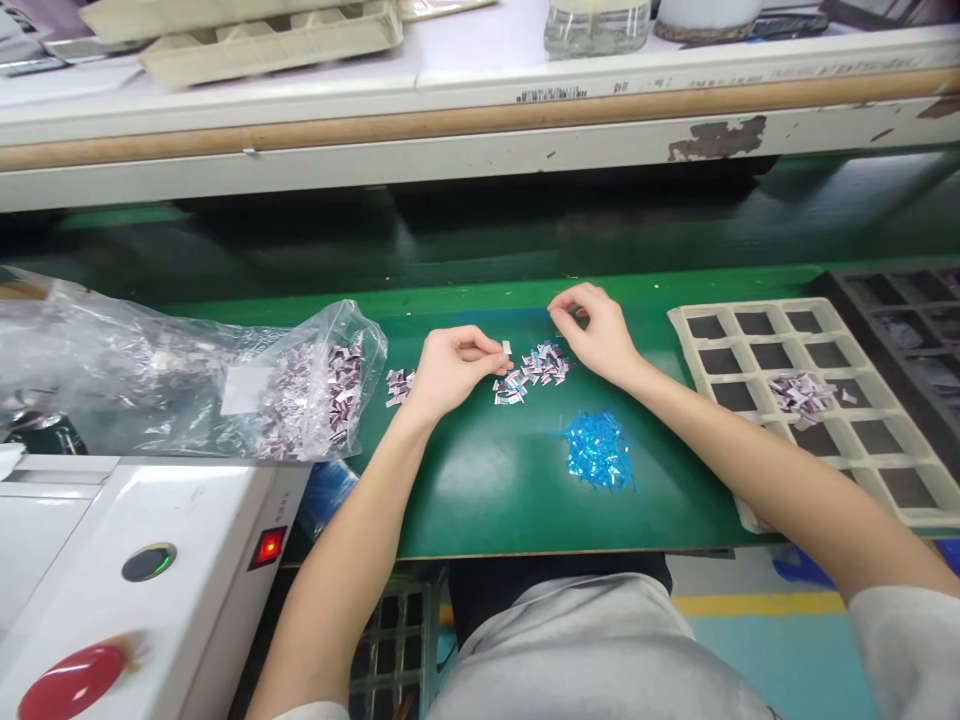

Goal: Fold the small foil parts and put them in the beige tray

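My left hand (459, 368) is closed in a pinch, and a small pale piece (507, 347) shows at its fingertips. Beside those fingertips lies a loose pile of small pink-and-white pieces (534, 372) on the green mat (480, 490). Just above the pile, to the right, my right hand (589, 325) has thumb and fingertips bent together; whatever they hold is too small to make out. Nearer to me is a heap of shiny blue strips (598, 450). A few more pink-and-white pieces (397, 386) lie left of my left hand, partly hidden by it.
Left, a clear plastic bag (319, 390) holds many similar pieces, behind a white machine (187, 560) with a lit red switch. At right stand a cream compartment tray (724, 360) with a heap of pieces and a dark tray (862, 310). A shelf edge (450, 160) crosses the back.
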`<state>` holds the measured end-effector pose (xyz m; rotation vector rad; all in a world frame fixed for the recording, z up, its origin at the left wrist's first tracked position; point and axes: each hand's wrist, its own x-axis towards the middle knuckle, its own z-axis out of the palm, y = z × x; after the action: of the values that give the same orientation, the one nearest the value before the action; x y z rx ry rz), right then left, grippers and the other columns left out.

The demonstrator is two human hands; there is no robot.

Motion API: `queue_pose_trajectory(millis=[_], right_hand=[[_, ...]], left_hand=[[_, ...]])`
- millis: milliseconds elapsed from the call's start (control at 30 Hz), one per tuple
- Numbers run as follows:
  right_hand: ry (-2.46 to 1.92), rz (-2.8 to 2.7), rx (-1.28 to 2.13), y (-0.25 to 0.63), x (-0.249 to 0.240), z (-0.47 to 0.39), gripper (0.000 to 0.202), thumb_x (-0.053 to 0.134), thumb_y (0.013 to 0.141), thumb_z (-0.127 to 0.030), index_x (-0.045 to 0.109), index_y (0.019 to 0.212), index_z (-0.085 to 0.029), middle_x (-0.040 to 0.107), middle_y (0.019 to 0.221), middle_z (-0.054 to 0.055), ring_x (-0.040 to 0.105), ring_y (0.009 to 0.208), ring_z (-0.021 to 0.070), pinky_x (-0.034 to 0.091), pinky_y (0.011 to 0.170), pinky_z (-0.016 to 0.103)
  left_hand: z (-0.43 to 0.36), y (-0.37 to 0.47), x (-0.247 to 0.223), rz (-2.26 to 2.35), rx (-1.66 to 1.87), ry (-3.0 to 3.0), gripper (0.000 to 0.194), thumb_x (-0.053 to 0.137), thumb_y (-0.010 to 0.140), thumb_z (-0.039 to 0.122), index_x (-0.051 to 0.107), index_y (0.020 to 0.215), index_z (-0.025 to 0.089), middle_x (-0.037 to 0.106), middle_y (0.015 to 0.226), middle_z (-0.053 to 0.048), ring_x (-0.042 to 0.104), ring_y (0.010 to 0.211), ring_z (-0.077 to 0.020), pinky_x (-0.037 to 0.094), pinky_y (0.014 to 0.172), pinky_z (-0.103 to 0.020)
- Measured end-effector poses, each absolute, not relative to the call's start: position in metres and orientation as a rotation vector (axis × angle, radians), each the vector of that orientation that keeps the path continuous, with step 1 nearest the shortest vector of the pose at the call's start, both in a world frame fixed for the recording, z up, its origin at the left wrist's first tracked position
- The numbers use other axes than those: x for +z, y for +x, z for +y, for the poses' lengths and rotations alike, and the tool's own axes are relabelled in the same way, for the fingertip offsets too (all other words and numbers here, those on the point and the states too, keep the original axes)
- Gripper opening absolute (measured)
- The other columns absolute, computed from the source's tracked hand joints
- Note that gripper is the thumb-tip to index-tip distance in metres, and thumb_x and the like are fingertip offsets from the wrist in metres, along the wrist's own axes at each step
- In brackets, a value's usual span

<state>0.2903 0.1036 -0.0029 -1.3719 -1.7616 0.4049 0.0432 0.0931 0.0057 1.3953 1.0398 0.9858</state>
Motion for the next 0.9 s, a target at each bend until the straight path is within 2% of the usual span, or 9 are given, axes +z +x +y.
queue_pose_trajectory(millis=[100, 267, 700, 833, 900], right_hand=[[-1.236, -1.73, 0.63, 0.275, 0.005, 0.087, 0.015, 0.061, 0.1, -0.033, 0.072, 0.095, -0.024, 0.079, 0.103, 0.007, 0.073, 0.098, 0.0273, 0.058, 0.093, 0.044], [-1.133, -1.738, 0.822, 0.26, 0.008, 0.07, 0.016, 0.063, 0.1, -0.037, 0.071, 0.096, -0.024, 0.08, 0.098, 0.004, 0.074, 0.094, 0.0247, 0.058, 0.089, 0.041], [-1.157, -1.806, 0.776, 0.26, 0.004, 0.07, 0.017, 0.061, 0.101, -0.035, 0.073, 0.095, -0.024, 0.081, 0.095, 0.004, 0.074, 0.091, 0.0244, 0.057, 0.087, 0.039], [-1.139, -1.778, 0.788, 0.261, 0.002, 0.071, 0.018, 0.063, 0.099, -0.031, 0.076, 0.108, -0.024, 0.083, 0.108, 0.006, 0.076, 0.1, 0.0255, 0.059, 0.094, 0.042], [-1.113, -1.783, 0.832, 0.261, 0.002, 0.071, 0.023, 0.065, 0.096, -0.029, 0.076, 0.115, -0.024, 0.082, 0.109, 0.006, 0.076, 0.099, 0.0248, 0.06, 0.093, 0.042]], left_hand=[[0.091, 0.049, 0.001, 1.028, 0.986, 1.404, 0.026, 0.091, 0.072, 0.034, 0.071, 0.074, 0.018, 0.081, 0.081, -0.009, 0.084, 0.079, -0.028, 0.07, 0.081, -0.041], [0.088, 0.054, -0.003, 0.986, 0.979, 1.435, 0.02, 0.09, 0.073, 0.031, 0.075, 0.076, 0.018, 0.082, 0.085, -0.008, 0.083, 0.083, -0.0266, 0.069, 0.086, -0.041], [0.087, 0.054, -0.004, 0.98, 0.96, 1.493, 0.018, 0.088, 0.075, 0.033, 0.076, 0.077, 0.019, 0.084, 0.091, -0.008, 0.082, 0.088, -0.0273, 0.067, 0.093, -0.044], [0.087, 0.054, -0.005, 0.969, 0.958, 1.518, 0.017, 0.088, 0.075, 0.032, 0.077, 0.077, 0.019, 0.083, 0.092, -0.007, 0.081, 0.088, -0.0265, 0.067, 0.094, -0.043], [0.086, 0.055, -0.007, 0.973, 0.951, 1.539, 0.017, 0.088, 0.076, 0.033, 0.077, 0.078, 0.019, 0.083, 0.091, -0.007, 0.081, 0.089, -0.0269, 0.067, 0.095, -0.044]])
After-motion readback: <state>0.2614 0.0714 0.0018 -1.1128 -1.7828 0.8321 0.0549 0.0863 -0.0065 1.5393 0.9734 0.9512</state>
